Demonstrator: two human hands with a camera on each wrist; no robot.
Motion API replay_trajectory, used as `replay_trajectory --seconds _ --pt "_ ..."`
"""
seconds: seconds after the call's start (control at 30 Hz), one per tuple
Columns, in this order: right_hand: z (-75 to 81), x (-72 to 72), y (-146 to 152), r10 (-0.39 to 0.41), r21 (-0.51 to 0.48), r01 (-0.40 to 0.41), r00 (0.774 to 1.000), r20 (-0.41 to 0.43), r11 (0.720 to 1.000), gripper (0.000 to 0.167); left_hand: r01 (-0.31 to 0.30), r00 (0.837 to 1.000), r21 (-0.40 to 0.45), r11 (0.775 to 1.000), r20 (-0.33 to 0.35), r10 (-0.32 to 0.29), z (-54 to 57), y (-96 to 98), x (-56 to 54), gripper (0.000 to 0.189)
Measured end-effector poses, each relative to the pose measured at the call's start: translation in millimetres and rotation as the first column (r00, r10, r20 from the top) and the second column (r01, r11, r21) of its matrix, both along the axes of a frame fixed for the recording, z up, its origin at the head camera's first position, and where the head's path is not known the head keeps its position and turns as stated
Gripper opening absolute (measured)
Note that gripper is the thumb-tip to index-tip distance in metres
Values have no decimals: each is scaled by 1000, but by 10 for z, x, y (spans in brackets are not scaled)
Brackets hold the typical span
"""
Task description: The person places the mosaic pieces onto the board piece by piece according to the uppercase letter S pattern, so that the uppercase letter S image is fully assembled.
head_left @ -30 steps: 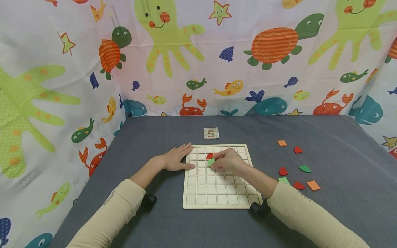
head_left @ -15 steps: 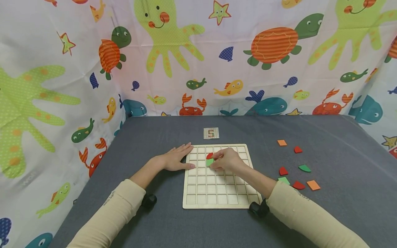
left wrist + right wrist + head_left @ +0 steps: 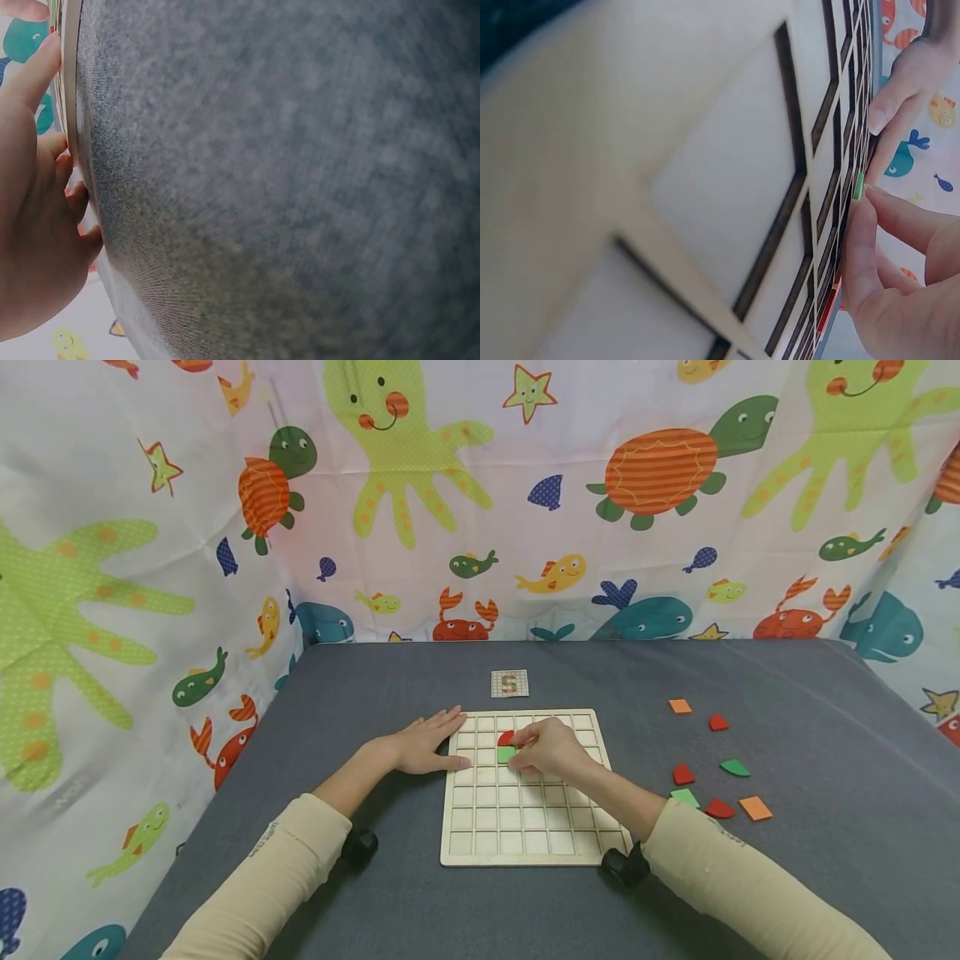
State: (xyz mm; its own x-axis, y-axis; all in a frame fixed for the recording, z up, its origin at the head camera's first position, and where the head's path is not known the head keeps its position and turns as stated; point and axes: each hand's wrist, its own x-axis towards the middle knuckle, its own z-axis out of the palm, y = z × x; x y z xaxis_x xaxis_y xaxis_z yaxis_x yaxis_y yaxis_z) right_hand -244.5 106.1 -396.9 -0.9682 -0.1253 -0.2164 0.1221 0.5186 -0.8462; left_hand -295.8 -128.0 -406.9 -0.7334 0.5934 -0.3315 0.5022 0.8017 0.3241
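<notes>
A wooden grid board lies on the grey cloth. My left hand rests on its upper left edge, fingers extended and thumb apart. In the left wrist view, the left hand touches the board's rim. My right hand pinches a green square tile at its right side with thumb and index finger, over a cell of the board. Directly above that tile, a red quarter-round tile sits on the grid. The right wrist view shows the fingertips against the green tile's edge.
Right of the board lie loose tiles: orange squares, red quarter-rounds, a dark green leaf-shaped piece and a light green one. A small pattern card lies behind the board. A printed sea-animal curtain stands behind.
The green tile has shifted slightly left, lining up below the red tile, and the right hand has moved with it. The left hand has stayed in place.
</notes>
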Motion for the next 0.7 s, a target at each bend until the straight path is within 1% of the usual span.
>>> replay_trajectory --seconds 0.13,0.2,0.4,0.47,0.6,0.7 --pt "8 -5 7 5 13 -5 1000 7 1000 30 2 1000 3 1000 1 -2 2 -1 1 88" --pt "4 -12 13 2 3 -2 1000 21 1000 30 4 1000 4 1000 3 -4 2 -3 2 88" --pt "8 -32 68 -10 -64 15 998 65 998 27 6 1000 3 1000 4 -6 5 0 5 88" --pt "16 -46 100 -14 -121 24 997 79 992 27 8 1000 5 1000 3 -8 5 1 6 88" --pt "37 -60 179 1 -249 26 994 105 968 28 12 1000 3 1000 0 -12 9 1 8 88" --pt "53 -53 242 25 -293 9 993 111 956 35 14 1000 2 1000 -2 -14 13 2 9 88"
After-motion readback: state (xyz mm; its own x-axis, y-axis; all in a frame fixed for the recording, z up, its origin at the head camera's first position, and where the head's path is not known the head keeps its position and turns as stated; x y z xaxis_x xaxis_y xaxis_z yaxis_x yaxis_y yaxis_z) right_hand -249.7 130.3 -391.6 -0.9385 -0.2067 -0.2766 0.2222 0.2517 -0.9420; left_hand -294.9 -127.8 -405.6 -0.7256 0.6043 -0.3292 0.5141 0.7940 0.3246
